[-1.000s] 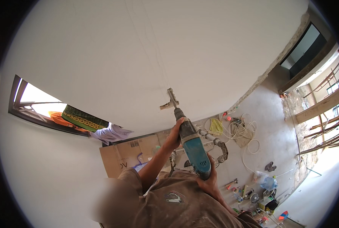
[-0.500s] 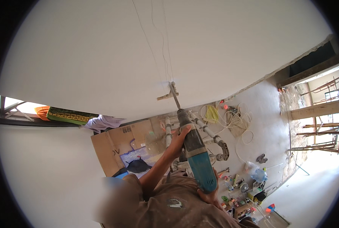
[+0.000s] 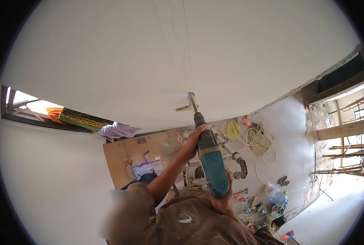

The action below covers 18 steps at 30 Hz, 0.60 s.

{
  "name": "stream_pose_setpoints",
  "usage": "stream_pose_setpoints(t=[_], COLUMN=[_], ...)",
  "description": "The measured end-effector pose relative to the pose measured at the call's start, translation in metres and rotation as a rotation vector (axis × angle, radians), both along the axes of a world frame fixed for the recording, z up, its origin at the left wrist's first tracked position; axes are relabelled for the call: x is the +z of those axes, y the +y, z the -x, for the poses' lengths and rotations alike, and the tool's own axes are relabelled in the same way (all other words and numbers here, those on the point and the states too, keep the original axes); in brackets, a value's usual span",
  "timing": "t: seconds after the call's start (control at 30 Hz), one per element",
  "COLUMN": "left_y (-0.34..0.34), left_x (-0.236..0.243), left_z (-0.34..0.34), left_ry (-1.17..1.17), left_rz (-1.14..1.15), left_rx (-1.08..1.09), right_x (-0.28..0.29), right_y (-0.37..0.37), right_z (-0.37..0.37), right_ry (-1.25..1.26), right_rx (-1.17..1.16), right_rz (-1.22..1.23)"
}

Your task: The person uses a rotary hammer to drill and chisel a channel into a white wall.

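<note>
Drill (image 3: 214, 167), lower centre: your left hand (image 3: 199, 134) grips its front, right hand (image 3: 225, 199) its rear, likely to steady the bit (image 3: 195, 105).

- Flattened cardboard (image 3: 115, 162): I make out large dark lettering (image 3: 128, 163); dark printed block (image 3: 142, 141) too small for me to read.
- Brown shirt (image 3: 165, 230): pale emblem (image 3: 185, 219), unreadable from here.

Your drill (image 3: 214, 167) extends before you, its bit (image 3: 195, 106) at the recess (image 3: 182, 108) in the wall (image 3: 247, 61); your left hand (image 3: 195, 141) lies forward, your right hand (image 3: 222, 196) at the rear. Left: cloths (image 3: 84, 121) lie along the window opening (image 3: 31, 104), cardboard (image 3: 115, 153) lower down. Right: coiled cable (image 3: 260, 141) and, nearer you, footwear (image 3: 283, 180) lie on the floor (image 3: 294, 143).
</note>
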<state>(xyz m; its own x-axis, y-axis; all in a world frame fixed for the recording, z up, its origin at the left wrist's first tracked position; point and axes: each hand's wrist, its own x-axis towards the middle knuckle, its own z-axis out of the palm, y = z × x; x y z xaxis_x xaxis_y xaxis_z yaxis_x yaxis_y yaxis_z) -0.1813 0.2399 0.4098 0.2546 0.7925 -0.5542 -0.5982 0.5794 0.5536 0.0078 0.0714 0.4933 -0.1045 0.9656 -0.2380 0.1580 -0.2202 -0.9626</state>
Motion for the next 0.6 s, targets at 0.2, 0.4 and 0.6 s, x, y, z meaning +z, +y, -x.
stream_pose_setpoints(t=[0.2,0.4,0.6], left_y=[-0.002,-0.037,-0.051], left_x=[0.018,0.026,0.049], left_z=[-0.004,-0.032,-0.048], left_ry=[-0.029,-0.035,0.03], left_rz=[-0.053,-0.016,-0.106], left_rx=[0.01,-0.015,0.003], right_x=[0.041,0.038,0.018], right_y=[0.012,-0.036,-0.054], right_z=[-0.003,-0.038,-0.058], right_ry=[0.129,0.139,0.003], right_rx=[0.06,0.017,0.009], right_rz=[0.023,0.035,0.021])
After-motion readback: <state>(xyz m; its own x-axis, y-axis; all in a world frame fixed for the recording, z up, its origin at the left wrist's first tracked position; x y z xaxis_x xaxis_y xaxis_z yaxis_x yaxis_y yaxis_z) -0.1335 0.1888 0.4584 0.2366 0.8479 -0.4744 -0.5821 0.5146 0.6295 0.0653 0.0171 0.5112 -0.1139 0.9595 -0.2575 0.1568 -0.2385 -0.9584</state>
